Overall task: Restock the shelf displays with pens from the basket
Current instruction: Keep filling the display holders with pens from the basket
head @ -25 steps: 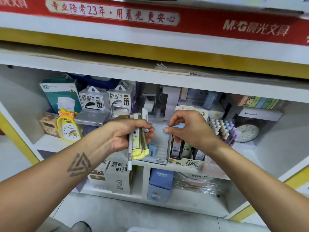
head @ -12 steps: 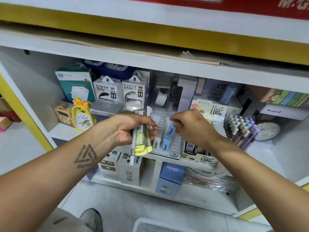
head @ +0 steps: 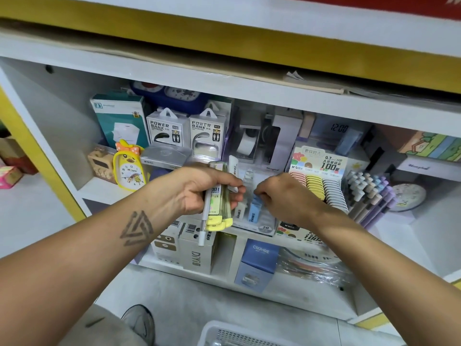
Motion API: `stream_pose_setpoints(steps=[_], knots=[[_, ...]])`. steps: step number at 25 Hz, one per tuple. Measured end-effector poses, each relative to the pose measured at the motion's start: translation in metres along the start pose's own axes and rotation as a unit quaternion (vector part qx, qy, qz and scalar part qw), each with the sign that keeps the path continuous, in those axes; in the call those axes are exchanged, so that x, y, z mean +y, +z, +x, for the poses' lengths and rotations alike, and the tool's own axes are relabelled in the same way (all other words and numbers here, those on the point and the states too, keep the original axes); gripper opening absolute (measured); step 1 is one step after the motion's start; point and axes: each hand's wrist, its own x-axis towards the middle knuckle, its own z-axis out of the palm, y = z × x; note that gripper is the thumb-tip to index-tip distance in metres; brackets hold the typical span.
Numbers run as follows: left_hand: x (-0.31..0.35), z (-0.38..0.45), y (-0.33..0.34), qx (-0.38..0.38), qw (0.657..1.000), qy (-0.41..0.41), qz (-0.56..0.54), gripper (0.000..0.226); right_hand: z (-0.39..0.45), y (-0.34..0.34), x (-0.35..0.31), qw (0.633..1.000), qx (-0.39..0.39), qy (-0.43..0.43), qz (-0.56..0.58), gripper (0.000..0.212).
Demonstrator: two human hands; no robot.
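**Both hands at the middle shelf, stock held in the left**

Left hand (head: 199, 189): fingers curled round a stack of flat yellow-ended packs (head: 219, 203) plus one white pen (head: 205, 218), which hangs down past the palm with its tip over the boxes below. The number of packs in the stack cannot be read; at least three yellow ends show.

Right hand (head: 282, 196): fingers bent, tips pinched together over the clear slotted tray (head: 259, 221) at the shelf front. What they pinch is hidden by the knuckles. The tray holds one blue packet (head: 255, 211) and one white packet (head: 240, 211) standing upright in its slots; the tray front is marked 2B.

Just right of the tray, a printed display box (head: 318, 171) holds three rows of flat lead cases: pink, yellow, white. Beside it a tiered stand of pastel pens (head: 369, 193) is full; count not readable.

Behind the hands: two power bank boxes (head: 184, 131) side by side, one teal box (head: 122, 121), one yellow duck clock (head: 129, 168), one tape dispenser (head: 249, 143).

Lower shelf: one blue box (head: 259, 263), white boxes (head: 197, 248) to its left.

White basket (head: 237, 335): only its rim shows at the bottom edge, on the floor; contents not visible.
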Motion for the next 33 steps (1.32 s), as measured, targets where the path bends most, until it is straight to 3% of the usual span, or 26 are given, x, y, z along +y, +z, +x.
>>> stream_pose_setpoints(steps=[2, 3, 4, 6, 10, 12, 14, 17, 19, 23, 26, 31, 33], knots=[[-0.001, 0.000, 0.002, -0.011, 1.000, -0.002, 0.003, 0.006, 0.003, -0.004, -0.003, 0.999, 0.024, 0.022, 0.010, 0.022], [-0.001, 0.000, 0.003, -0.017, 1.000, -0.004, 0.005, 0.008, 0.004, -0.009, -0.004, 0.992, 0.053, 0.066, 0.096, 0.020], [-0.002, 0.001, 0.006, -0.024, 1.000, -0.006, 0.006, 0.011, 0.005, -0.014, -0.006, 0.965, 0.075, 0.116, 0.225, 0.015], [-0.002, 0.001, 0.014, -0.041, 0.999, -0.007, 0.013, 0.017, 0.006, -0.023, -0.010, 0.869, 0.069, 0.194, 0.450, 0.010], [0.000, 0.006, 0.032, -0.047, 0.999, 0.007, 0.014, 0.051, -0.001, -0.032, -0.013, 0.778, 0.057, 0.224, 0.584, 0.014], [0.002, 0.008, 0.037, -0.055, 0.998, 0.006, 0.008, 0.052, -0.004, -0.039, -0.006, 0.754, 0.093, 0.232, 0.607, 0.008], [0.004, 0.010, 0.039, -0.062, 0.998, -0.001, 0.005, 0.037, -0.008, -0.046, 0.000, 0.759, 0.103, 0.232, 0.600, 0.013], [0.006, 0.013, 0.039, -0.051, 0.998, -0.016, -0.034, 0.015, -0.014, -0.049, 0.007, 0.814, 0.111, 0.203, 0.533, 0.019], [0.007, 0.014, 0.033, -0.036, 0.997, -0.019, -0.058, 0.018, -0.016, -0.051, 0.008, 0.828, 0.132, 0.194, 0.510, 0.021], [0.008, 0.012, 0.020, -0.006, 0.996, -0.037, -0.082, 0.019, -0.016, -0.051, 0.013, 0.807, 0.124, 0.206, 0.539, 0.023], [0.010, 0.008, 0.012, 0.012, 0.995, -0.034, -0.090, 0.007, -0.014, -0.048, 0.014, 0.838, 0.126, 0.182, 0.499, 0.024], [0.014, 0.002, 0.001, 0.012, 0.993, -0.021, -0.114, 0.011, -0.003, -0.038, 0.014, 0.849, 0.162, 0.185, 0.468, 0.011], [0.015, 0.000, -0.001, 0.017, 0.994, -0.015, -0.107, 0.009, 0.003, -0.036, 0.017, 0.885, 0.187, 0.193, 0.381, 0.012]])
